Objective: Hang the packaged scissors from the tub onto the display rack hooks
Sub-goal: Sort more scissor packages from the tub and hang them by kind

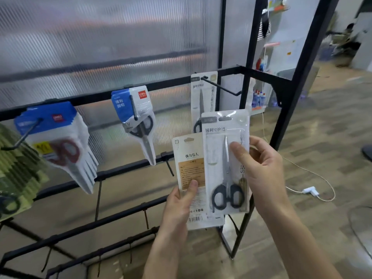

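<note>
- Your right hand (259, 170) holds a front-facing pack (226, 158) at centre right of the frame, black-handled scissors showing through the blister. The thumb lies across the front and the fingers curl round the right edge: a pinch, narrow, closed on the card.
- Holding it by the middle leaves the hang slot at its top free, which probably suits threading it onto a hook.
- Your left hand (179, 206) grips a second pack (188, 170) just left of the first and partly behind it, back side toward you, barcode at the bottom. The thumb presses the card's face; the fingers behind are hidden, so how far they curl you cannot tell.
- That pack looks parked as the next in line, kept low and clear.
- The likely target is the hook (221, 86) above the packs, right of centre: one matching pack (198, 101) already hangs at its back, and the rod's forward length is bare.
- Further left on the rack (259, 77), blue-topped packs (138, 117) hang at centre and a thick bunch (60, 143) at left.
- The tub is not in view.
- Next, you probably raise the right pack until its slot meets the hook tip.
</note>
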### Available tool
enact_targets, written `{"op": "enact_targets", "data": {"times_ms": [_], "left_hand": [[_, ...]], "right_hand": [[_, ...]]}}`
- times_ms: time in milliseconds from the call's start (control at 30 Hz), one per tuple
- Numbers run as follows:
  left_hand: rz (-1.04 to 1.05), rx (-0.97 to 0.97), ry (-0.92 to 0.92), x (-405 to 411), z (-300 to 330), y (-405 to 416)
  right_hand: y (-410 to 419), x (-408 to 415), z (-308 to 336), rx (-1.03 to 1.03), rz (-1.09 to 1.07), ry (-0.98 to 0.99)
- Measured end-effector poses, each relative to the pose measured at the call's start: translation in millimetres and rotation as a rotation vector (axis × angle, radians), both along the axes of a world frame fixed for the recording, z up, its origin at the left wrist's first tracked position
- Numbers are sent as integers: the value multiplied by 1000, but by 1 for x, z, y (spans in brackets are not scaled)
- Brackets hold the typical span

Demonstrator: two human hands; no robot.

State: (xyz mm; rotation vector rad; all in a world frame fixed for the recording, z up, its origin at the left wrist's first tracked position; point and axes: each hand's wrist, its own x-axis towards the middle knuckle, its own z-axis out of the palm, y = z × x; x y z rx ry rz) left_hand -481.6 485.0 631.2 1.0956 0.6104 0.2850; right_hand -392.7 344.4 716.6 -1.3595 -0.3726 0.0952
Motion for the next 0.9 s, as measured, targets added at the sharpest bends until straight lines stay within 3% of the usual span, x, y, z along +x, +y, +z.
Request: {"op": "enact_targets", "data": {"times_ms": [333,900], "left_hand": [[102,30,6,35,7,-18],[168,97,16,55,5,-31]], "right_hand": [[-9,45,17,48,3,-109],[-9,87,16,8,117,12]]}}
